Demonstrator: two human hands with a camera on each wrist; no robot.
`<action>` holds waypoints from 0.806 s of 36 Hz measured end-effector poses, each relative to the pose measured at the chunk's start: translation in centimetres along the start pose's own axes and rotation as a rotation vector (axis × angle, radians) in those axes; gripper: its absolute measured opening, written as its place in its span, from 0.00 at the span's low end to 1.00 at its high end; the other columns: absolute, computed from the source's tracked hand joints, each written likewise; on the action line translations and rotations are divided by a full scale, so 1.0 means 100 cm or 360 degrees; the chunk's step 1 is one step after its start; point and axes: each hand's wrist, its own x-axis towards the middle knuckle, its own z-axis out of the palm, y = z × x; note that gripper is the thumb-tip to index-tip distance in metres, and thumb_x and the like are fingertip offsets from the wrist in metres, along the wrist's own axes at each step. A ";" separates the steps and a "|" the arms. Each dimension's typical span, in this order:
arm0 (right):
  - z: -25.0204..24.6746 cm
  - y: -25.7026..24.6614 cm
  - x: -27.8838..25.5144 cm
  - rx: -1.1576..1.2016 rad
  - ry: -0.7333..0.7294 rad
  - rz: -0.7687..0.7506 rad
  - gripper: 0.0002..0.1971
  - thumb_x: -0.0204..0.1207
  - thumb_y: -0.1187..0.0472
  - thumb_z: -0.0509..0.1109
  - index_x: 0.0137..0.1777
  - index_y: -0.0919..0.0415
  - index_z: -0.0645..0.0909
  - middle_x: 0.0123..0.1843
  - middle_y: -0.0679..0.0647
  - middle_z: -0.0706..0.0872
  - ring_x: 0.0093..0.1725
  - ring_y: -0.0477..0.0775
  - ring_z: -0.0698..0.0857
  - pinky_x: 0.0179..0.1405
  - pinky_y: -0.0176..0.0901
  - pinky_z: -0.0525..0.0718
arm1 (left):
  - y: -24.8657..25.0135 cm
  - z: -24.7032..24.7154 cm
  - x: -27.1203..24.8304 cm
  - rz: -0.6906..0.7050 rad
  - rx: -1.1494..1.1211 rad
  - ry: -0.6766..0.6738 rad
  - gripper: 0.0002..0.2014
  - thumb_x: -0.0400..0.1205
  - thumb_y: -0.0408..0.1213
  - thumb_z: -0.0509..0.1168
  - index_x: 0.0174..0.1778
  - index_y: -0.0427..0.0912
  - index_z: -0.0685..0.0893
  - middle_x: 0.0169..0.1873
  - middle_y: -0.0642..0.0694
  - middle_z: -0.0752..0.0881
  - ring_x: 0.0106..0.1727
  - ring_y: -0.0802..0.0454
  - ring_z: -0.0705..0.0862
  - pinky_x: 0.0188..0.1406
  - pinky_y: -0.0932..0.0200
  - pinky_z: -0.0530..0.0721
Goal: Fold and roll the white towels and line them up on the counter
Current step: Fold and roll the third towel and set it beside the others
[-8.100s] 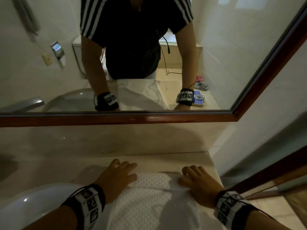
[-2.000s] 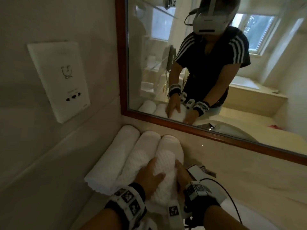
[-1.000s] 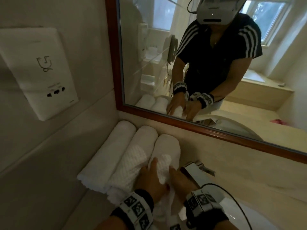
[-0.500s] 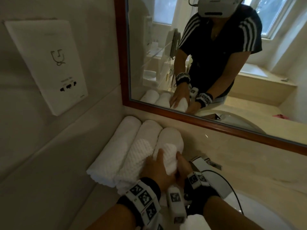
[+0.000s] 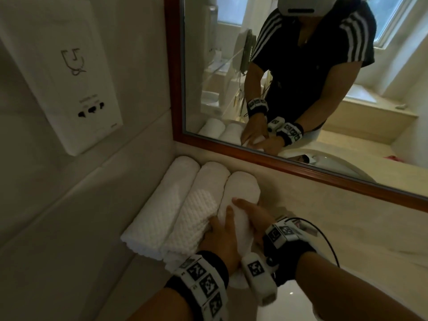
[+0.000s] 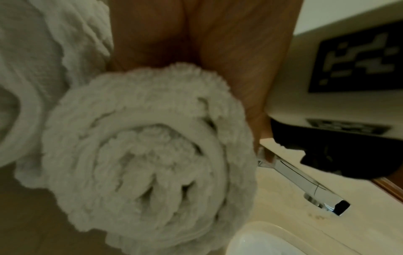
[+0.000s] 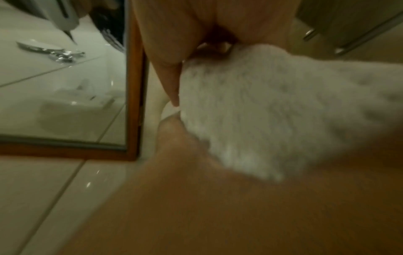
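Observation:
Three rolled white towels lie side by side in the counter's left corner: the left roll [image 5: 166,200] against the wall, the middle roll [image 5: 199,212], and the right roll [image 5: 240,188]. My left hand [image 5: 222,232] curls over the right roll's near half, fingers in the seam by the middle roll. My right hand [image 5: 252,214] grips the same roll from its right side. The left wrist view shows this roll's spiral end [image 6: 148,151] under my palm. In the right wrist view my fingers [image 7: 170,69] and thumb wrap the towel [image 7: 272,112].
A wood-framed mirror [image 5: 301,172] runs along the back wall just behind the rolls. A white socket plate [image 5: 69,72] hangs on the left wall. The chrome faucet [image 6: 305,186] and the white sink rim [image 6: 261,241] lie right of the towels, beneath my right wrist.
Eight seconds ago I was rolling a towel on the counter at the right; it now lies as the third roll. Over the last second both hands stayed on it and shifted slightly.

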 end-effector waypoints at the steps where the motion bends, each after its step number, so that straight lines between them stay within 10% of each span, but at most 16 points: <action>1: -0.001 -0.002 -0.002 -0.0031 -0.0032 0.0037 0.45 0.54 0.46 0.84 0.72 0.59 0.73 0.65 0.59 0.83 0.63 0.64 0.82 0.68 0.62 0.78 | 0.000 0.002 0.002 -0.0012 0.0009 -0.0033 0.55 0.74 0.62 0.64 0.77 0.52 0.24 0.80 0.33 0.32 0.82 0.34 0.46 0.81 0.39 0.52; 7: -0.010 -0.015 -0.013 -0.0142 -0.0070 0.0193 0.42 0.60 0.41 0.79 0.73 0.58 0.72 0.63 0.61 0.83 0.61 0.65 0.82 0.67 0.62 0.78 | -0.013 -0.027 -0.006 0.0361 0.0037 -0.0400 0.57 0.71 0.60 0.69 0.81 0.50 0.31 0.84 0.43 0.42 0.84 0.42 0.46 0.84 0.42 0.47; 11: -0.008 -0.033 -0.014 -0.0167 -0.0039 0.0163 0.42 0.69 0.40 0.72 0.78 0.57 0.62 0.71 0.62 0.75 0.69 0.65 0.76 0.72 0.61 0.73 | -0.041 -0.044 -0.034 0.0162 -0.0013 0.0334 0.41 0.76 0.60 0.63 0.81 0.54 0.52 0.79 0.47 0.60 0.77 0.46 0.64 0.75 0.50 0.68; 16: 0.007 -0.038 -0.007 -0.0247 0.0085 0.0248 0.50 0.63 0.40 0.76 0.80 0.57 0.57 0.74 0.64 0.72 0.69 0.67 0.75 0.71 0.62 0.74 | -0.047 -0.021 -0.042 -0.0176 0.0209 0.0236 0.45 0.74 0.67 0.57 0.81 0.59 0.40 0.82 0.41 0.43 0.79 0.36 0.56 0.76 0.38 0.59; 20: 0.007 -0.038 0.005 -0.0204 0.0092 0.0235 0.42 0.72 0.45 0.71 0.80 0.63 0.56 0.74 0.66 0.71 0.67 0.65 0.75 0.68 0.58 0.74 | -0.037 0.007 -0.046 0.0125 0.0327 0.0530 0.30 0.67 0.60 0.53 0.66 0.60 0.78 0.74 0.46 0.70 0.71 0.44 0.68 0.64 0.31 0.60; 24: 0.003 -0.030 0.009 -0.0190 0.0133 0.0276 0.47 0.66 0.40 0.73 0.79 0.60 0.59 0.72 0.65 0.73 0.68 0.67 0.75 0.66 0.56 0.76 | -0.034 0.035 -0.043 0.0367 0.0435 0.0435 0.44 0.63 0.71 0.54 0.74 0.52 0.72 0.72 0.45 0.78 0.70 0.48 0.79 0.70 0.26 0.46; 29: -0.003 -0.042 0.001 -0.0141 0.0176 0.0116 0.47 0.66 0.37 0.73 0.79 0.61 0.61 0.74 0.61 0.72 0.71 0.65 0.73 0.68 0.55 0.72 | -0.026 0.041 -0.042 0.0323 0.0410 0.0365 0.46 0.59 0.72 0.52 0.77 0.62 0.58 0.70 0.38 0.80 0.66 0.43 0.83 0.66 0.24 0.53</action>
